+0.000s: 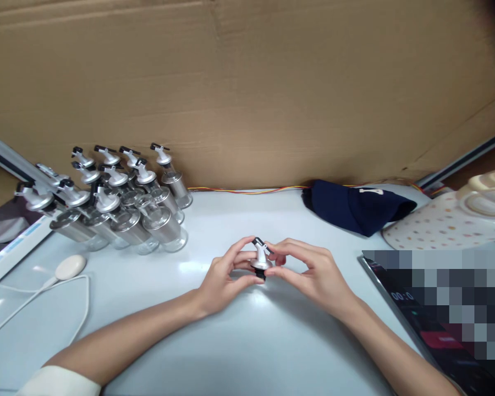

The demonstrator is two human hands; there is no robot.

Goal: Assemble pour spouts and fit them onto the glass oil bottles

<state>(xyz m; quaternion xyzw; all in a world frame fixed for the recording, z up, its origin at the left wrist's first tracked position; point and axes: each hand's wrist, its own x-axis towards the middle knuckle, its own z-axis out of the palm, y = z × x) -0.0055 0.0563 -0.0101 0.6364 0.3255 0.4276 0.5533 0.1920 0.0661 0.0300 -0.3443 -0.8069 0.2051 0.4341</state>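
Above the middle of the table, a silver pourer spout [261,263] with a black flip cap and a black stopper end is held upright between both hands. My left hand [226,275] grips it from the left, thumb low by the stopper and a finger up at the cap. My right hand [313,269] pinches it from the right, fingers near the cap and thumb at the base rim. At the left stand several glass bottles with steel sleeves, most topped with similar spouts. One front bottle [164,225] has an open neck with no spout.
A round white charging puck [70,267] with its cable lies on the left. A navy cap [355,206] and a spotted white container [437,220] are at the back right. A dark screen [408,308], partly pixelated, fills the right front. Cardboard [247,99] rises behind.
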